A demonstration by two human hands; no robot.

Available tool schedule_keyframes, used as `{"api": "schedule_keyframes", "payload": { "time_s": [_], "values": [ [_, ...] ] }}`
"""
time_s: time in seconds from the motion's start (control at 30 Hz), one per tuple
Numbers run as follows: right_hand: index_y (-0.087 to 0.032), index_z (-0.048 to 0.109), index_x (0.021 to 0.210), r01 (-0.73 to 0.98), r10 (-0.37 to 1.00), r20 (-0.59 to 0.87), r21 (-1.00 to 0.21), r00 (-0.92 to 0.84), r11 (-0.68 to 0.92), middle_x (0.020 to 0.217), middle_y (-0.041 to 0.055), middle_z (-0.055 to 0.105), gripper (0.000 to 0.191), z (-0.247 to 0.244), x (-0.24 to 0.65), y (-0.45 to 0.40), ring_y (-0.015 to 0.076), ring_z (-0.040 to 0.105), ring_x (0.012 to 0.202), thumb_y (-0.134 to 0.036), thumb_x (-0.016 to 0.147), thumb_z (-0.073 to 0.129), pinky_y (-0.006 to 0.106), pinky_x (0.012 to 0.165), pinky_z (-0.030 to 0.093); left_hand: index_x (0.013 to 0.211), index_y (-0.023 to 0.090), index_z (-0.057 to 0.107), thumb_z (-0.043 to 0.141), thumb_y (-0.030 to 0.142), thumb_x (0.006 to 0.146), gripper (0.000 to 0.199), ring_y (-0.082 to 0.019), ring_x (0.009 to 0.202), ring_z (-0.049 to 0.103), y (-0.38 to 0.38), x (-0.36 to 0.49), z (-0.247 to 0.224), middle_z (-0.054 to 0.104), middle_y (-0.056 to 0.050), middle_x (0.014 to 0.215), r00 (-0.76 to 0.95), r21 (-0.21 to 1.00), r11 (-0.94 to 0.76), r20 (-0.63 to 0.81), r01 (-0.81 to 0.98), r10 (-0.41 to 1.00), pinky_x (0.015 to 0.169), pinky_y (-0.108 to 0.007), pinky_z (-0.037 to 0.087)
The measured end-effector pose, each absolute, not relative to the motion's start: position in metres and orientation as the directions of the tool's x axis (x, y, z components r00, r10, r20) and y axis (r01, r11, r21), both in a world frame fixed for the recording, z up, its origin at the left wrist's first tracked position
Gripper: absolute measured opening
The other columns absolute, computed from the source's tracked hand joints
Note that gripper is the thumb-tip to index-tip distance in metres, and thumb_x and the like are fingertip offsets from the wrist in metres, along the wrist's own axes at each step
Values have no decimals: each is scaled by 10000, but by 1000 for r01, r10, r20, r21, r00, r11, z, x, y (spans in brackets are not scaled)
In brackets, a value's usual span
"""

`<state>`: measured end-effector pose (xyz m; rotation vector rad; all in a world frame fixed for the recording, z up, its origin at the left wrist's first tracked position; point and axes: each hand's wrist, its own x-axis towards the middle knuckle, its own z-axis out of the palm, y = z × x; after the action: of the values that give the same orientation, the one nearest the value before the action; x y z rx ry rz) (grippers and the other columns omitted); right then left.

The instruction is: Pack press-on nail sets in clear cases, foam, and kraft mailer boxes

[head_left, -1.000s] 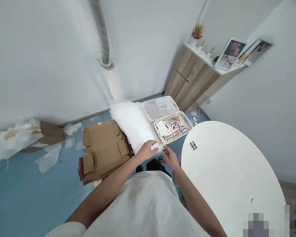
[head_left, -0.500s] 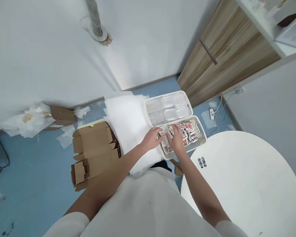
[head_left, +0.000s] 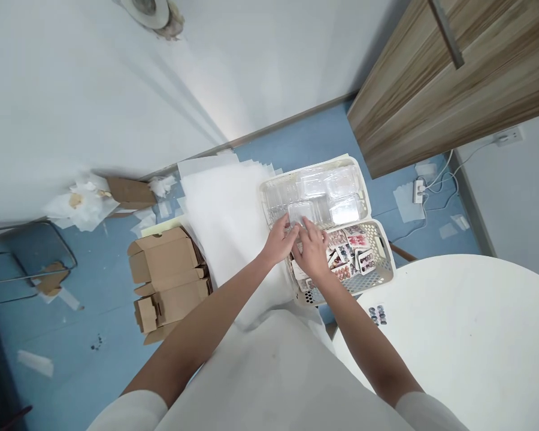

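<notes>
A clear plastic box is between the fingers of my left hand and my right hand, at the near rim of a white basket. Both hands are closed at its near edge, fingertips close together. More clear boxes lie in that basket. Under and beside my right hand, a second white basket holds small cards with rows of colourful oval pieces that look like false nails. My fingers hide part of the box and some cards.
Left of the baskets lies a stack of white foam sheets, with flattened brown cardboard boxes beyond. A round white table at right bears a set of dark oval pieces. A power strip with cables lies on the floor.
Both hands have moved from the cards in the near basket to the far basket's rim, where they now hold a clear box. The view has shifted downward.
</notes>
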<state>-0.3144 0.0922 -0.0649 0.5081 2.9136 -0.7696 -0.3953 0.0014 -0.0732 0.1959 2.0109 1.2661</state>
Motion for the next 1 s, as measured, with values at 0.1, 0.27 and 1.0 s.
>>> {"api": "schedule_keyframes", "payload": {
  "time_s": [0.1,0.27,1.0],
  "values": [
    [-217,369,1264,430,419,-139,-486,-897,761,1377,123,293,472,-66,-318,102,284,306,1205,-378,821,402,467,951,165,1262,171,371,457,425,805,531,-212,1094,468,2,-396,-72,377,-123,1313,-747,827,478,-512,-296,424,861,-321,410],
    [-206,331,1283,458,413,-208,-516,-887,724,1362,147,313,543,-73,-322,114,282,360,1171,-418,798,453,484,953,163,1074,184,540,415,423,827,366,-186,993,523,3,-404,-70,557,-62,1117,-736,868,411,-467,-278,489,852,-304,396],
    [-201,552,1041,320,804,-24,-924,-594,209,1060,81,579,322,9,-164,0,180,561,896,-340,755,503,351,799,448,974,154,592,558,401,720,356,-165,832,596,-94,-291,-13,641,-72,935,-685,950,152,-303,-273,663,751,-310,452]
  ]
}}
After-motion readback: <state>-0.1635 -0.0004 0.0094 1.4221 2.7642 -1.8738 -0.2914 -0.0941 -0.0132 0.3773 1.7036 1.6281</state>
